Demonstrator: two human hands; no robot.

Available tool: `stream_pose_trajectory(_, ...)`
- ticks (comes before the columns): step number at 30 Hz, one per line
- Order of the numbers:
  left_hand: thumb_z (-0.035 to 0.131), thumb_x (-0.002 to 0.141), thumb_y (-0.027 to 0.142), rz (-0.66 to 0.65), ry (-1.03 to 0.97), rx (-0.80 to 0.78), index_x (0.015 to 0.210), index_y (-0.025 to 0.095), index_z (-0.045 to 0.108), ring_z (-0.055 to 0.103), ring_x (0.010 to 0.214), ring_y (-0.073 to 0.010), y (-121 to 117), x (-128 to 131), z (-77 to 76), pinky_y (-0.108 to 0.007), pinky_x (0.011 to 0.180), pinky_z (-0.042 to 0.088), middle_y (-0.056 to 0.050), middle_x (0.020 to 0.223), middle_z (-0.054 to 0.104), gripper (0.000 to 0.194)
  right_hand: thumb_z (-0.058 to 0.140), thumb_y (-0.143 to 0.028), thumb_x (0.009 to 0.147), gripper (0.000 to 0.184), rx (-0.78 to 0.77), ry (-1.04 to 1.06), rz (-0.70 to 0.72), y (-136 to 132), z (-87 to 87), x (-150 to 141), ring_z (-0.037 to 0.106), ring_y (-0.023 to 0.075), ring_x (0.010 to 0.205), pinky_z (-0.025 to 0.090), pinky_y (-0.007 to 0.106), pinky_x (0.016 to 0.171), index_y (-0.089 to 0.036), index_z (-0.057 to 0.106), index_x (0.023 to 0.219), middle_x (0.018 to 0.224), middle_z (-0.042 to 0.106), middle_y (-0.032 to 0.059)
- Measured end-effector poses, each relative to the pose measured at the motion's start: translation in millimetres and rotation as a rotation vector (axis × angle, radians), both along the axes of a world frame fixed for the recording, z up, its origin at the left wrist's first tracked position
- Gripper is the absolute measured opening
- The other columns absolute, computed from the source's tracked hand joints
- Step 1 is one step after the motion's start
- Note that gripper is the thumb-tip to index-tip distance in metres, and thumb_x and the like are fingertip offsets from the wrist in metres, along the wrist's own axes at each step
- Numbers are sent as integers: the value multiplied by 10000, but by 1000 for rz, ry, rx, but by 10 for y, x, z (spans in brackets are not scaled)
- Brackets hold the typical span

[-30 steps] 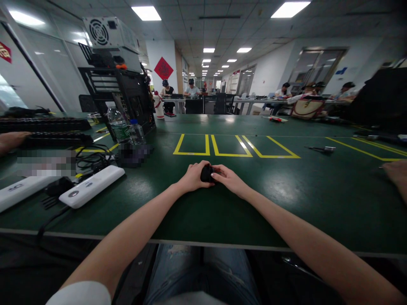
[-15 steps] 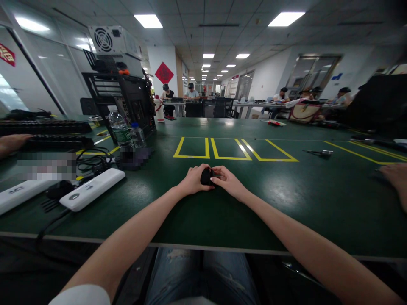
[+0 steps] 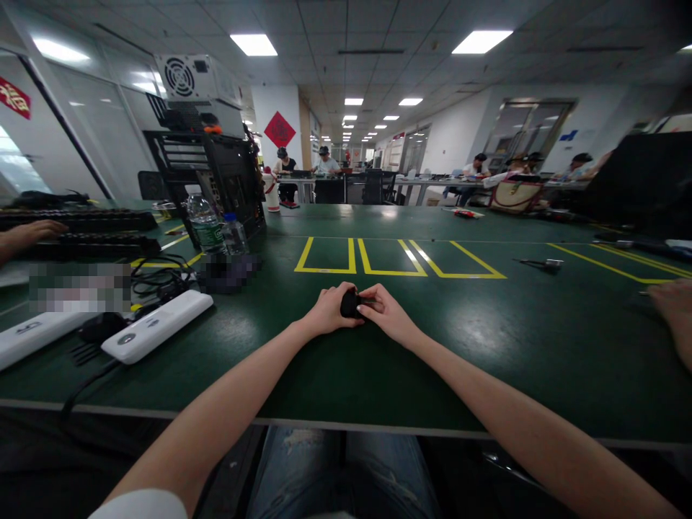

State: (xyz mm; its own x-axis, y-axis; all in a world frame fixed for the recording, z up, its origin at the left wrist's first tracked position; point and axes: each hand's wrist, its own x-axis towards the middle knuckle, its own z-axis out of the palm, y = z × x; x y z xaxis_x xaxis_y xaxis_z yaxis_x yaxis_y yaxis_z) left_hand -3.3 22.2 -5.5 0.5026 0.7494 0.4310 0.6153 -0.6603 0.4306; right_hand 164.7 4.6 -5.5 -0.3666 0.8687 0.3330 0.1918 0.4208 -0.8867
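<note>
A small rounded black object is held low over the green table, in front of the yellow tape outlines. My left hand is closed round its left side, thumb below and fingers above. On its right side my right hand is closed in a pinch, with thumb and forefinger together. Something thin seems to show between those fingertips, too small to name. The fingers cover much of the black object, so its exact kind cannot be made out.
Yellow tape outlines mark the table ahead. Right of them lies a slim dark tool with a metallic end. At left are a white power strip, cables, water bottles and a computer case. Other people's hands show at both sides.
My right fingers have drawn slightly together into a pinch at the black object's right side, and something thin now shows there. My left hand keeps its hold.
</note>
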Motion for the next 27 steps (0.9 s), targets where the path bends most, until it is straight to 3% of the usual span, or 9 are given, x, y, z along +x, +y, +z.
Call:
stream_pose_trajectory(8,637,563,465,46,-16,-119,1062,226,397,464,943,-247,87,-2,-27,-376,797,370,-44,997,512,603,340,-140,797,255,80,-240,-227,39,-99,47,546,144,904,414,322,805,-206,419,1030,958,559,36)
stream_pose_trajectory(14,592,571,544,118,43,-244,1045,235,429,411,1008,-279,132,-20,9,-422,814,361,-58,1032,500,589,371,-178,784,341,20,-373,-429,146,-132,195,428,191,1096,335,361,917,-159,392,1124,1178,443,97)
stream_pose_trajectory(17,575,582,555,150,82,-262,1046,238,429,421,1001,-288,135,-17,38,-465,827,334,-65,1040,497,580,526,-326,707,500,14,-394,-374,97,-94,248,395,235,1119,309,391,934,-163,380,1156,1203,420,102)
stream_pose_trajectory(20,584,585,533,143,90,-273,1046,233,425,433,992,-292,134,-14,59,-472,817,337,-72,1037,498,573,629,-331,616,604,23,-371,-301,49,-72,250,405,249,1104,304,407,929,-182,392,1151,1181,440,95)
stream_pose_trajectory(27,601,590,490,133,48,-248,1031,211,430,467,947,-277,99,-19,64,-463,795,356,-77,998,510,548,592,-219,670,429,48,-356,-251,94,-23,189,488,204,1008,328,410,895,-201,439,1070,1031,546,53)
